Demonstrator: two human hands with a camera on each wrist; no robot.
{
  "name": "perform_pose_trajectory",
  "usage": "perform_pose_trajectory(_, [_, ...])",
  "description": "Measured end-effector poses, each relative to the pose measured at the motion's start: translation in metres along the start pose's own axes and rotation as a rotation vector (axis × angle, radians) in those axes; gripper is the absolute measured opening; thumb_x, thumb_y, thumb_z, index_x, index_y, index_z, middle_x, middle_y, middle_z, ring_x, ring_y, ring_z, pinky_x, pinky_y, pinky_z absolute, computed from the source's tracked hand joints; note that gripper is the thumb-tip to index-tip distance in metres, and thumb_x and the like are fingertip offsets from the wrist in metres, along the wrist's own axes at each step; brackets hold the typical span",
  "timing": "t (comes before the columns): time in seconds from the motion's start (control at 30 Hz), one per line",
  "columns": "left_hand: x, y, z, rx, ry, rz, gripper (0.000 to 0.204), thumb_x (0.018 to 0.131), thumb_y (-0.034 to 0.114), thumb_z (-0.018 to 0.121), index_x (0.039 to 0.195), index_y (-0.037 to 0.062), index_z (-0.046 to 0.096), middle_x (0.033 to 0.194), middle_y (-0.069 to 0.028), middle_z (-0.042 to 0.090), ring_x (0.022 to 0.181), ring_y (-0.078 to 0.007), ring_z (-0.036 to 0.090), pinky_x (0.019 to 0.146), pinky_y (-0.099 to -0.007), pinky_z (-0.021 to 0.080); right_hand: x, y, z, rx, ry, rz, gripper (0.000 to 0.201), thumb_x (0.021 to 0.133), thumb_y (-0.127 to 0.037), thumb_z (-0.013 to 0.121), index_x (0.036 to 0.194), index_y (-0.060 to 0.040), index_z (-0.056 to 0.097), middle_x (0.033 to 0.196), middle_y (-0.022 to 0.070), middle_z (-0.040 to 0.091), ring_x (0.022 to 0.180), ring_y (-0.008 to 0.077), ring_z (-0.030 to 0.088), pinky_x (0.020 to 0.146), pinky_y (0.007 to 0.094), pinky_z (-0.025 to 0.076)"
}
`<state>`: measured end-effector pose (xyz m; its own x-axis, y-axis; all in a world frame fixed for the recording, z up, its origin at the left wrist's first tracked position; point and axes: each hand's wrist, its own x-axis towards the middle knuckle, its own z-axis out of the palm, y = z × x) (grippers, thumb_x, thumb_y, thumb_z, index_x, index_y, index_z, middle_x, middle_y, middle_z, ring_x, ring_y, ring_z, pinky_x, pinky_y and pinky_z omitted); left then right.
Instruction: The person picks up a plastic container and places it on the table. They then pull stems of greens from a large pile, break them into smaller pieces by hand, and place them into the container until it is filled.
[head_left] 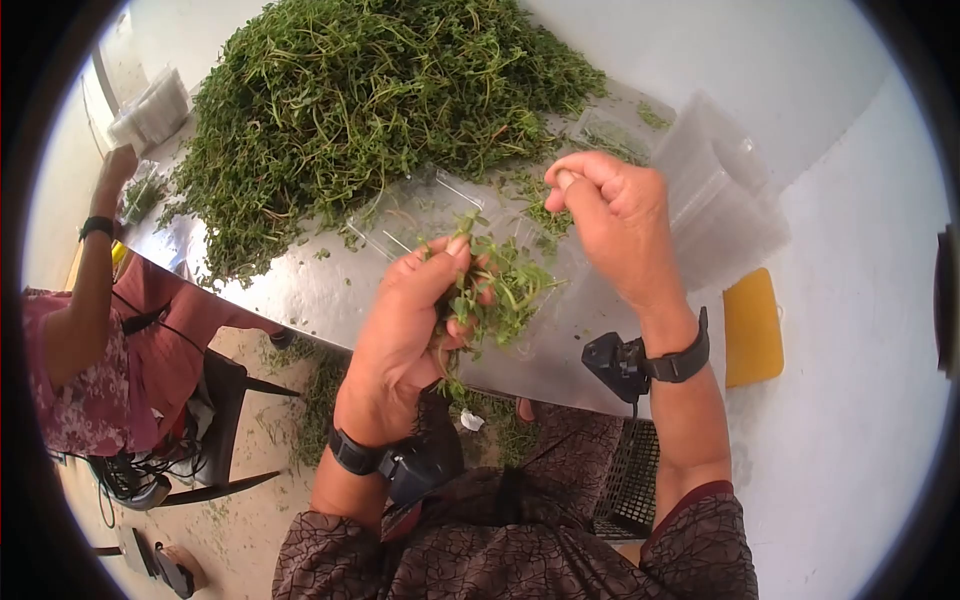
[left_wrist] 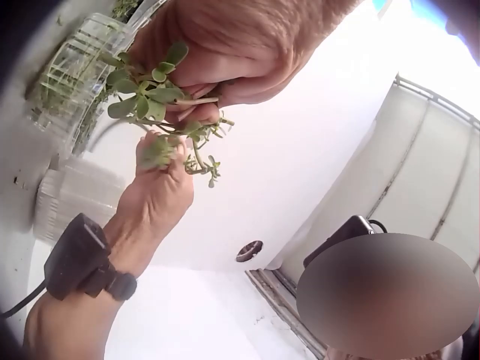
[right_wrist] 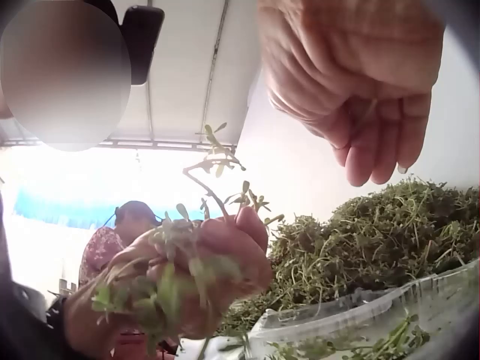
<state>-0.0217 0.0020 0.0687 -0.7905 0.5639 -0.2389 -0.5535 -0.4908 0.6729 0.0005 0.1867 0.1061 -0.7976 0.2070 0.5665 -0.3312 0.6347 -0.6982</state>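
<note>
My left hand (head_left: 405,305) grips a loose bunch of leafy green sprigs (head_left: 495,295) above the table's front part, stems and leaves sticking out past the fingers. To its right, my right hand (head_left: 620,210) is raised with its fingers curled and the thumb tip against the index finger. No sprig shows in its palm side in the right wrist view. A large heap of the same greens (head_left: 380,90) covers the back of the metal table (head_left: 290,295). Beneath and behind the hands lies a clear plastic container (head_left: 375,225), partly hidden by them.
Clear plastic boxes (head_left: 725,180) are stacked against the wall at right, above a yellow board (head_left: 752,328). Another clear box holding greens (head_left: 610,138) sits behind my right hand. At left another person (head_left: 95,360) sits by the table. A black crate (head_left: 630,485) stands below.
</note>
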Motion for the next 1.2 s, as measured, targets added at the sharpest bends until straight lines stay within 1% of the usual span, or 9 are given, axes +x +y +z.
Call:
perform_pose_trajectory(0.1, [0.002,0.005,-0.007,-0.012,0.016,0.016,0.017,0.094,0.020,0.055,0.097,0.0036,0.055,0.075,-0.0053,0.060,0.045,-0.0045,0.048,0.035,-0.0150,0.032,-0.012,0.006,0.003,-0.050,-0.078,0.055,0.015,0.084,-0.008,0.056,0.088,-0.0014,0.069,0.069,0.0081,0.066,0.053,0.0138,0.057,0.052,0.0272,0.045])
perform_pose_trajectory(0.17, [0.005,0.007,-0.016,-0.062,-0.067,-0.002,0.019,0.095,0.022,0.051,0.096,0.0035,0.054,0.075,-0.0058,0.060,0.045,-0.0037,0.046,0.035,-0.0149,0.030,-0.019,0.013,0.004,-0.223,-0.252,-0.060,0.015,0.086,-0.009,0.058,0.092,-0.0004,0.068,0.077,0.0097,0.068,0.063,0.0170,0.061,0.059,0.0287,0.048])
perform_pose_trajectory(0.3, [0.006,0.008,-0.014,-0.103,-0.031,0.032,0.020,0.096,0.023,0.049,0.097,0.0041,0.054,0.075,-0.0048,0.059,0.044,-0.0036,0.043,0.037,-0.0160,0.030,-0.023,0.014,0.001,-0.120,-0.142,-0.075,0.015,0.087,-0.010,0.060,0.095,-0.0001,0.068,0.082,0.0126,0.069,0.071,0.0210,0.064,0.065,0.0303,0.049])
perform_pose_trajectory(0.37, [0.008,0.009,-0.018,-0.117,-0.032,0.031,0.020,0.096,0.024,0.049,0.098,0.0043,0.054,0.076,-0.0047,0.059,0.045,-0.0036,0.042,0.037,-0.0162,0.030,-0.024,0.004,-0.005,-0.105,-0.158,0.033,0.016,0.087,-0.010,0.061,0.096,0.0013,0.067,0.084,0.0149,0.068,0.071,0.0236,0.065,0.065,0.0311,0.050])
perform_pose_trajectory(0.5, [0.010,0.008,-0.035,-0.239,-0.109,0.044,0.021,0.098,0.023,0.048,0.104,0.0031,0.051,0.085,-0.0069,0.055,0.052,-0.0031,0.042,0.036,-0.0152,0.028,-0.034,-0.001,-0.007,-0.110,-0.243,-0.019,0.016,0.086,-0.009,0.061,0.096,0.0023,0.067,0.084,0.0155,0.068,0.071,0.0238,0.065,0.064,0.0311,0.050])
perform_pose_trajectory(0.57, [0.011,0.008,-0.039,-0.312,-0.145,0.058,0.022,0.098,0.024,0.046,0.103,0.0023,0.051,0.084,-0.0063,0.052,0.052,-0.0032,0.040,0.038,-0.0159,0.030,-0.040,-0.009,-0.008,-0.097,-0.344,0.081,0.018,0.087,-0.008,0.061,0.101,0.0020,0.067,0.092,0.0127,0.068,0.082,0.0188,0.063,0.076,0.0296,0.049])
perform_pose_trajectory(0.8, [0.010,0.010,-0.041,-0.532,-0.127,0.133,0.026,0.099,0.021,0.044,0.108,-0.0025,0.050,0.083,-0.0061,0.051,0.052,-0.0044,0.038,0.040,-0.0198,0.034,-0.060,-0.013,-0.005,-0.084,-0.384,0.022,0.020,0.082,-0.006,0.065,0.102,0.0014,0.066,0.100,0.0149,0.068,0.089,0.0243,0.064,0.079,0.0317,0.049])
perform_pose_trajectory(0.87, [0.009,0.010,-0.045,-0.537,-0.111,0.147,0.026,0.099,0.021,0.044,0.108,-0.0025,0.050,0.084,-0.0061,0.051,0.052,-0.0044,0.038,0.040,-0.0200,0.034,-0.065,-0.007,0.000,-0.179,-0.354,-0.179,0.023,0.076,-0.006,0.069,0.098,0.0008,0.066,0.095,0.0154,0.067,0.086,0.0329,0.063,0.074,0.0384,0.050])
perform_pose_trajectory(1.2, [0.013,-0.003,-0.052,-0.478,-0.023,0.106,0.025,0.099,0.022,0.043,0.104,-0.0016,0.050,0.081,-0.0050,0.052,0.052,-0.0048,0.038,0.041,-0.0187,0.032,-0.079,-0.010,0.018,-0.212,-0.369,-0.160,0.026,0.072,-0.006,0.071,0.096,-0.0006,0.065,0.095,0.0146,0.067,0.088,0.0331,0.062,0.076,0.0389,0.050])
